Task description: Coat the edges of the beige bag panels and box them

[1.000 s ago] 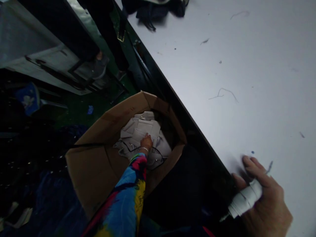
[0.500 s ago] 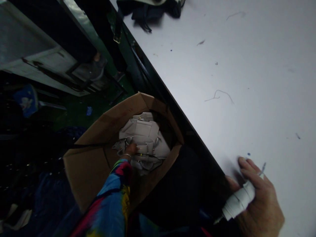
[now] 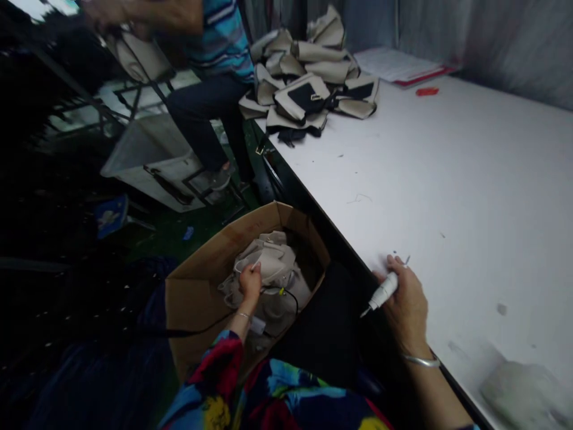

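My left hand (image 3: 250,282) reaches into a cardboard box (image 3: 190,301), its fingers closed on the edge of a beige bag (image 3: 271,266). More beige bag material lies beneath, with dark cords and a small yellow piece among it. Over the table's edge, my right hand (image 3: 408,304) has its fingers closed round a slim tool (image 3: 384,291) with a white-wrapped handle. The tool's thin pointed tip juts out toward the box; I cannot make out its exact kind.
The white table (image 3: 474,197) fills the right side, with loose threads and scraps on it. Beige and black bags (image 3: 308,95) are piled at its far end. Beyond the box, a seated person (image 3: 215,89) handles a beige bag near a grey bin (image 3: 161,173).
The view has tilted up, bringing the bag pile and seated person into sight. My left hand has raised an edge of the beige bag. My right hand keeps the tool at the table edge.
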`<action>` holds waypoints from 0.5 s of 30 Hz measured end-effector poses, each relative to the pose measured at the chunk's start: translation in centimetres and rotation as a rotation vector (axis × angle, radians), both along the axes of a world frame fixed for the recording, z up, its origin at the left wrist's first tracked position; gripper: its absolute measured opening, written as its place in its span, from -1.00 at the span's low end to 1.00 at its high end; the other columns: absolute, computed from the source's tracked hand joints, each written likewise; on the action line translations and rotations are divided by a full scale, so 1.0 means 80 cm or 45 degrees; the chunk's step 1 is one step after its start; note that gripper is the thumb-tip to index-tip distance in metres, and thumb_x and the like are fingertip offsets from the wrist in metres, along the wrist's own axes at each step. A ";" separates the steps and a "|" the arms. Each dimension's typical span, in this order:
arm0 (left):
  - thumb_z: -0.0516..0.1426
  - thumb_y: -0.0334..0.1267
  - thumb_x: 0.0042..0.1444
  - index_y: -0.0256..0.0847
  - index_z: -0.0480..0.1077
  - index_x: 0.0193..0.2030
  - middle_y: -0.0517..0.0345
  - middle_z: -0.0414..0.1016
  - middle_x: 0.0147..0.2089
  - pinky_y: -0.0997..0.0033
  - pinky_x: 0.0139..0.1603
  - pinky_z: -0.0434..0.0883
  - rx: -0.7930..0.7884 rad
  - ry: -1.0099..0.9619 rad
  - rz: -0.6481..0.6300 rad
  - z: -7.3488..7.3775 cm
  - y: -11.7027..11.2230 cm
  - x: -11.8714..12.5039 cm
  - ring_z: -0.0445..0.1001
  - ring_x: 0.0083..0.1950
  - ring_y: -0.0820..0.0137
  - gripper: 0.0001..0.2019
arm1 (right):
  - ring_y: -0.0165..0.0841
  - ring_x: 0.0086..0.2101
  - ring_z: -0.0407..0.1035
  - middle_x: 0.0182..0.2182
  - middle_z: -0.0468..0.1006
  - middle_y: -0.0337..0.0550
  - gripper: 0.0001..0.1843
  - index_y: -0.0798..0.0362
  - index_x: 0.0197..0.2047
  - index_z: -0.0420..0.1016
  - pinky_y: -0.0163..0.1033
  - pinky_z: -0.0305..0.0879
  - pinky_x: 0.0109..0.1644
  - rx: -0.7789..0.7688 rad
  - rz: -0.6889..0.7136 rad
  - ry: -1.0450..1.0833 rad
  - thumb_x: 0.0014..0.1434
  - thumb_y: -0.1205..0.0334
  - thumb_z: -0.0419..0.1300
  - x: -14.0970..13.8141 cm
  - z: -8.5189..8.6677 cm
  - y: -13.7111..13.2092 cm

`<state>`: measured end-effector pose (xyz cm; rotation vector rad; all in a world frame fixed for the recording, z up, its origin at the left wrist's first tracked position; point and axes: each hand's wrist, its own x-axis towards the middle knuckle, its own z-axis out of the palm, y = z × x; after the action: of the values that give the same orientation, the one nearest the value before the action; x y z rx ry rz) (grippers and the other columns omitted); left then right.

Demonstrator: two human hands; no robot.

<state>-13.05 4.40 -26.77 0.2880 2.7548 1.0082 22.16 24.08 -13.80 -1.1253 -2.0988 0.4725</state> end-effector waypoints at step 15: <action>0.24 -0.12 0.16 -0.22 0.42 -0.51 0.22 0.38 -0.52 0.41 -0.30 0.30 0.455 0.483 -0.085 0.242 -0.075 0.064 0.36 -0.40 0.36 -0.71 | -0.20 -0.19 0.61 0.06 0.70 0.00 -0.60 -0.02 0.05 0.49 -0.11 0.45 -0.06 -0.032 -0.166 0.456 0.36 -0.15 0.28 0.062 0.085 -0.119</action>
<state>-7.89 -1.60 -7.40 0.6844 2.8394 1.5696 27.09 14.54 -7.02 -1.0929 -1.7046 0.5911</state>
